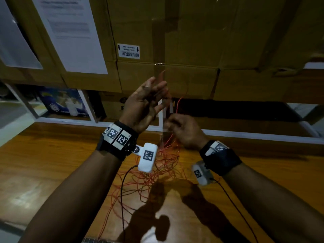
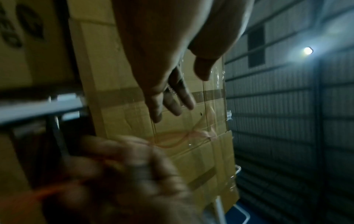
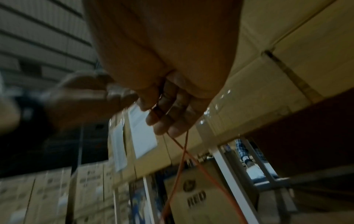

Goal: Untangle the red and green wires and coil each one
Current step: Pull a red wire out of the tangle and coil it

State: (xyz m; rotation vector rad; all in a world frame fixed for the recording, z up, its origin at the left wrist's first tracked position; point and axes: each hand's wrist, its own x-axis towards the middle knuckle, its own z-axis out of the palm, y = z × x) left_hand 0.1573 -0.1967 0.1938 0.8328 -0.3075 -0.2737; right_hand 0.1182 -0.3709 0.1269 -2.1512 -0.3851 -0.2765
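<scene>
A loose tangle of red wire (image 1: 157, 171) lies on the wooden table (image 1: 52, 172) between my forearms. My left hand (image 1: 149, 100) is raised above it, palm turned up, fingers straight and spread; red strands loop over its fingertips. My right hand (image 1: 182, 128) sits just right of it, fingers curled and pinching red wire (image 3: 178, 154) that hangs down toward the pile. In the left wrist view the left hand (image 2: 168, 97) shows straight fingers, with the blurred right hand (image 2: 124, 174) below. No green wire is visible in the dim light.
Stacked cardboard boxes (image 1: 175, 50) with taped seams and white paper sheets (image 1: 70, 32) stand close behind the table. Black cables (image 1: 122, 199) trail from the wrist cameras across the tabletop. A white frame rail (image 1: 245, 135) runs along the table's far edge.
</scene>
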